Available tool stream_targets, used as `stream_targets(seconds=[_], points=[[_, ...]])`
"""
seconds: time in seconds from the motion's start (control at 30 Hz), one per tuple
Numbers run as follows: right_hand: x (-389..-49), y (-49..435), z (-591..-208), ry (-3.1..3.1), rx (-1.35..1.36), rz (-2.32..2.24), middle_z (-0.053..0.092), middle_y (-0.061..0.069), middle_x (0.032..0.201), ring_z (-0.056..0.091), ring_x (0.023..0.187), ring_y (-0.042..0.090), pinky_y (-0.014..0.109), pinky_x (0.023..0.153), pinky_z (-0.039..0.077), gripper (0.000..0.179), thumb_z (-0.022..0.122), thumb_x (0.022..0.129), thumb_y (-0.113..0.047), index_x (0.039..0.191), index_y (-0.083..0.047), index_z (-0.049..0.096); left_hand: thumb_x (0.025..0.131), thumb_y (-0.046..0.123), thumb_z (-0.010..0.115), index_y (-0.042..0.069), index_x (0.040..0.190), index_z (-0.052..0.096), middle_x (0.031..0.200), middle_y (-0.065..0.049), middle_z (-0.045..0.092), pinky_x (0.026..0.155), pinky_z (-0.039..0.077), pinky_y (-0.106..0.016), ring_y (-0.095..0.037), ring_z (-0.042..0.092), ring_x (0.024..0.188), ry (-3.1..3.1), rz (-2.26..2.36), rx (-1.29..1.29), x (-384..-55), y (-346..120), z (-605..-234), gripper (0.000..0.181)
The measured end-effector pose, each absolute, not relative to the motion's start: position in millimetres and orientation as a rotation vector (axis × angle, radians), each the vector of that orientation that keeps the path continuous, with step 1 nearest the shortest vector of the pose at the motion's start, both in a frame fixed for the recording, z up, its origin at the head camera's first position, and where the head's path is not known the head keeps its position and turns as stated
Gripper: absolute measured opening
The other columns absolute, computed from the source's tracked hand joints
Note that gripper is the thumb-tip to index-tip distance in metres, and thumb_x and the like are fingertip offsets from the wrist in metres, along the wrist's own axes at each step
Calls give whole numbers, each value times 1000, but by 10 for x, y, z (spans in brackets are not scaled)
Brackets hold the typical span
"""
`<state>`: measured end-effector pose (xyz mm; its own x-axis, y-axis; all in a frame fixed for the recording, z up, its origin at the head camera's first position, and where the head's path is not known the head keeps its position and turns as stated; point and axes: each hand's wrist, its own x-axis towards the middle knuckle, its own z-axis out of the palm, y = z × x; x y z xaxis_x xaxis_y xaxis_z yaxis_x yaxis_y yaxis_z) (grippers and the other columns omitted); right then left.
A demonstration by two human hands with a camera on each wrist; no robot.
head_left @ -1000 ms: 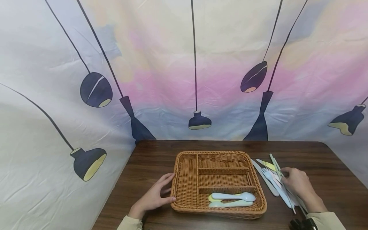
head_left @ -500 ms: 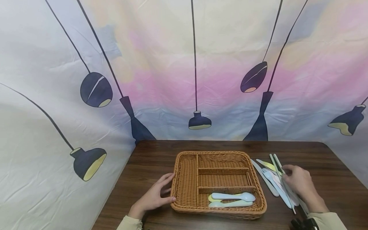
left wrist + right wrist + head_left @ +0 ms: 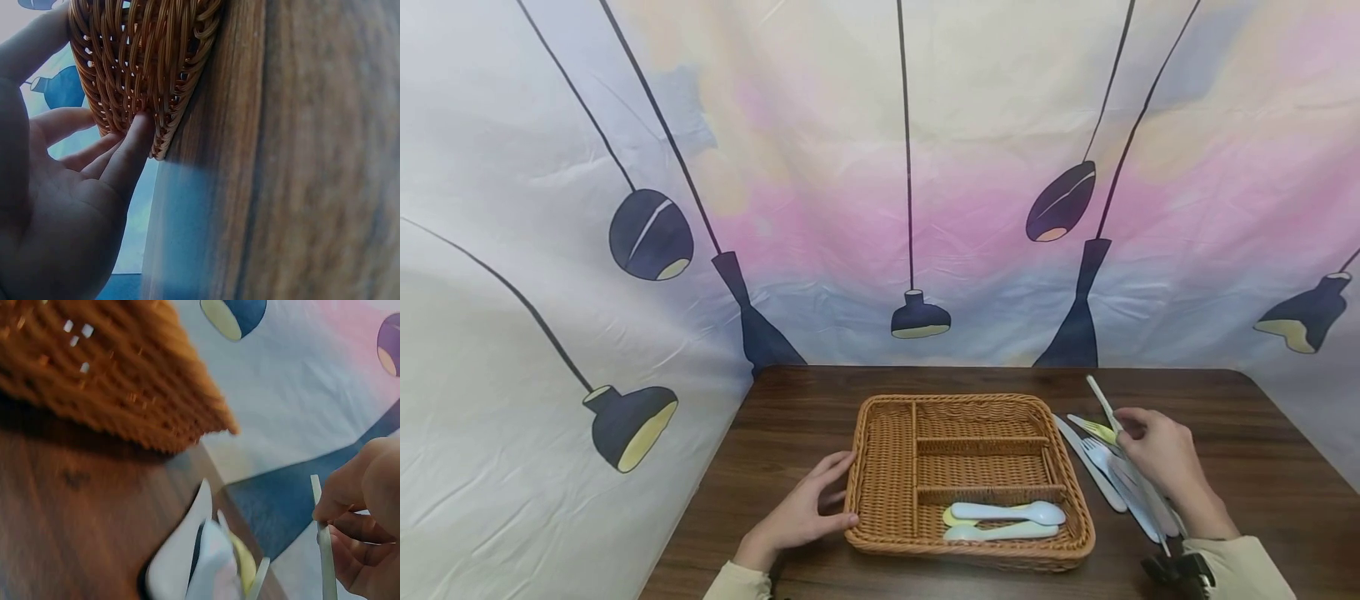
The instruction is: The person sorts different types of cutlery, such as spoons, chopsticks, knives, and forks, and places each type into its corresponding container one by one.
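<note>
My right hand (image 3: 1165, 457) pinches a pale green chopstick (image 3: 325, 556) between thumb and fingers, raised above a cutlery pile right of the basket. A second chopstick (image 3: 258, 579) lies on the pile. Also there are a light blue fork (image 3: 1097, 454), a yellow fork (image 3: 1101, 431) and a pale knife (image 3: 1093, 467); pinkish pieces are partly hidden under my hand. My left hand (image 3: 801, 508) rests against the left side of the wicker basket (image 3: 883, 467), its fingertips touching the weave with fingers and thumb spread.
The basket's front right compartment holds several spoons, among them a light blue spoon (image 3: 1007, 512) and a pale green spoon (image 3: 1000, 532). Wicker dividers (image 3: 985, 442) split the basket. Behind the brown wooden table (image 3: 805, 400) hangs a printed cloth (image 3: 820, 208).
My right hand has lifted one chopstick off the pile and shifted up and slightly left with it. My left hand and the basket stay in place.
</note>
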<state>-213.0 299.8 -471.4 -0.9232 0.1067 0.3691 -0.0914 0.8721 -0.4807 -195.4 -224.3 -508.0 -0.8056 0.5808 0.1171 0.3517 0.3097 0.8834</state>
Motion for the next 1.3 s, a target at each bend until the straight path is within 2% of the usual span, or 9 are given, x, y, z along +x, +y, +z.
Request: stream_targets(seconds=[0.13, 0.33, 0.5, 0.67, 1.07, 1.3], points=[[-2138, 2905, -4627, -2644, 25, 738, 70, 13, 82, 64, 70, 25, 34, 54, 48, 29, 61, 80, -1, 107, 3, 69, 87, 13, 74, 3, 153, 26, 153, -21, 24, 104, 49, -32, -42, 35, 137, 2357, 1502, 877, -1962, -2244, -5093, 82], [-2178, 2770, -4527, -2622, 64, 771, 70, 15, 85, 64, 71, 26, 35, 56, 47, 29, 60, 82, -2, 109, 1, 69, 87, 12, 74, 3, 153, 26, 153, -21, 24, 104, 49, -33, -42, 36, 136, 2356, 1505, 879, -1967, -2248, -5103, 82], [-2219, 2597, -4463, -2624, 74, 820, 71, 13, 88, 64, 73, 24, 29, 57, 46, 29, 60, 84, -4, 111, -1, 69, 88, 13, 74, 4, 153, 26, 153, -20, 24, 104, 49, -31, -41, 37, 136, 2353, 1507, 869, -1966, -2247, -5092, 82], [-2255, 2384, -4393, -2619, 100, 862, 70, 12, 90, 65, 77, 26, 31, 58, 48, 28, 61, 86, -5, 112, -2, 70, 87, 13, 74, 4, 153, 26, 153, -20, 24, 104, 49, -31, -41, 37, 136, 2358, 1507, 861, -1966, -2246, -5093, 82], [-2324, 2014, -4311, -2571, 210, 911, 69, 8, 89, 64, 76, 23, 30, 58, 48, 27, 63, 87, -5, 112, -6, 71, 87, 13, 74, 6, 154, 27, 154, -19, 24, 104, 49, -31, -41, 36, 137, 2351, 1507, 854, -1958, -2250, -5117, 82], [-2348, 1787, -4246, -2566, 258, 973, 69, 10, 94, 66, 77, 23, 27, 51, 46, 27, 64, 88, -7, 114, -8, 71, 87, 14, 75, 4, 153, 27, 153, -20, 25, 104, 49, -30, -41, 37, 136, 2357, 1509, 846, -1957, -2246, -5101, 82]])
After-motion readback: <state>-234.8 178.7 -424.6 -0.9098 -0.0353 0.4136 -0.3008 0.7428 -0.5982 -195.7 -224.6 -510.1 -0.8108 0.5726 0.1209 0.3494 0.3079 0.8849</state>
